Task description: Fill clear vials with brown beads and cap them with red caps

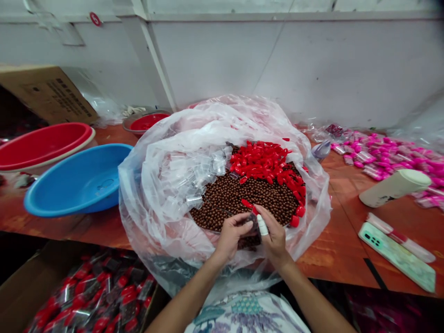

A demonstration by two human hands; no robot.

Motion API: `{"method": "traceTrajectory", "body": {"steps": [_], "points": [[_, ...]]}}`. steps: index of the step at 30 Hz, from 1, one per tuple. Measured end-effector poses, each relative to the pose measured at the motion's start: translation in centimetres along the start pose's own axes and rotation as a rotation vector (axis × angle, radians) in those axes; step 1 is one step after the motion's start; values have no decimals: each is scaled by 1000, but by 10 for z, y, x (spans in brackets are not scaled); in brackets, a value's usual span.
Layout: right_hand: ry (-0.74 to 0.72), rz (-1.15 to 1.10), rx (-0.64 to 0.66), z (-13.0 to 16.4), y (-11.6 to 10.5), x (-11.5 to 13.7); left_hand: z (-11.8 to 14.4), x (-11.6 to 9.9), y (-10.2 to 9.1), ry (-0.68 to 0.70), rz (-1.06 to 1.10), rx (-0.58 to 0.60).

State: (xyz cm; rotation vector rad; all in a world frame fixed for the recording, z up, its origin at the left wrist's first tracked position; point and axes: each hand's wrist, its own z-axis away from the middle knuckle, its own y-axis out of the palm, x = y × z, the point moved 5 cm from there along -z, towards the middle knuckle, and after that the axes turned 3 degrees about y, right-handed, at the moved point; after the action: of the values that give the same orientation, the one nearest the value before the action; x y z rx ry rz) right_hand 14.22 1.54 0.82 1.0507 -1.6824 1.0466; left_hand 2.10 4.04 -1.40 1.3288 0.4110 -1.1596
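My left hand (231, 235) is closed around a small clear plastic container (255, 224) that looks dark with brown beads inside. At the container's upper end, my right hand (274, 235) pinches a red plastic cap (248, 204) with a long tab; one of its fingers wears a white wrap. Both hands meet low over a pile of round brown beads (243, 192) in a plastic-lined basin (145, 185). Empty clear containers (194, 173) are heaped on the beads' left side. Loose red caps (260, 159) cover the back and right.
A blue basin (79, 180) and red basin (45, 145) stand left, before a cardboard box (52, 95). Below left, an open carton holds red-capped filled containers (93, 296). Rightward lie a phone (398, 256), a white cylinder (391, 188) and pink-capped containers (385, 155).
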Motion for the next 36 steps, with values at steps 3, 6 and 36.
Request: {"method": "traceTrajectory", "body": {"steps": [3,6,36], "points": [[-157,168,137,1,6,-2,2,0,-2,-8,59,-25],[-226,297,218,-2,11,-6,4,-5,-5,42,23,-50],[-358,608,367,14,29,19,-3,7,-10,-75,132,-238]]}}
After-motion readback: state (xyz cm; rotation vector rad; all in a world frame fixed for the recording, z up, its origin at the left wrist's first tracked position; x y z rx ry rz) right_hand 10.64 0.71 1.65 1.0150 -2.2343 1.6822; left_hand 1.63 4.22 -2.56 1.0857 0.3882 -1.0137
